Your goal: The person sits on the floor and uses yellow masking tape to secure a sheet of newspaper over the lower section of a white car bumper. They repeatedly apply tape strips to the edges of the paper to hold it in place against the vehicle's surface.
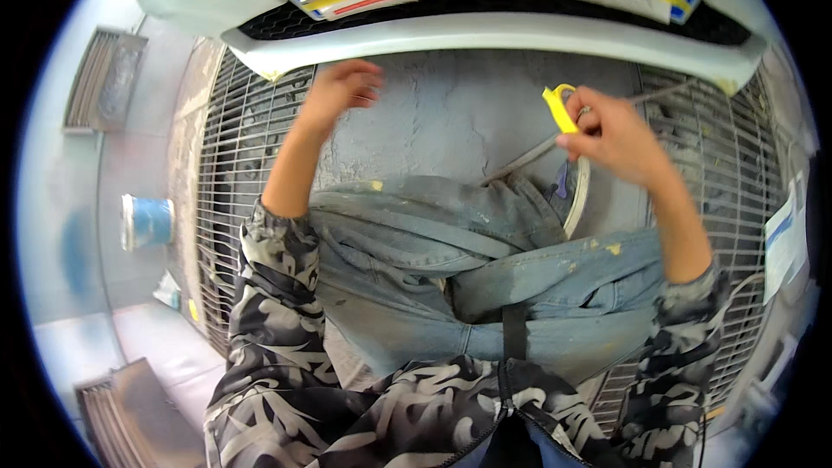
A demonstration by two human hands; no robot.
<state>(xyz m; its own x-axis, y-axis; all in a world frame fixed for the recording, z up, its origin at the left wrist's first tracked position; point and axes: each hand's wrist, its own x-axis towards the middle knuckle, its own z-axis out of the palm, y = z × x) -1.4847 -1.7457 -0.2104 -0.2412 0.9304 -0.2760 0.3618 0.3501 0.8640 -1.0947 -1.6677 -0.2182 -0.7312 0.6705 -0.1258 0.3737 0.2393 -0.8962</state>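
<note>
My right hand pinches yellow masking tape, which stands up from the fingers and curls at its top. A ring shows on one finger. My left hand hangs in the air with loosely bent, slightly parted fingers and nothing visible in it. Just beyond both hands runs the pale lower lip of a car bumper. Paper masking, edged with yellow and blue tape and marked in red, covers the opening above it. Dark mesh shows below the paper.
I sit cross-legged in stained jeans on a grey floor strip between metal floor gratings. A grey hose crosses the floor at right. A blue and white bucket stands left, near wall vents.
</note>
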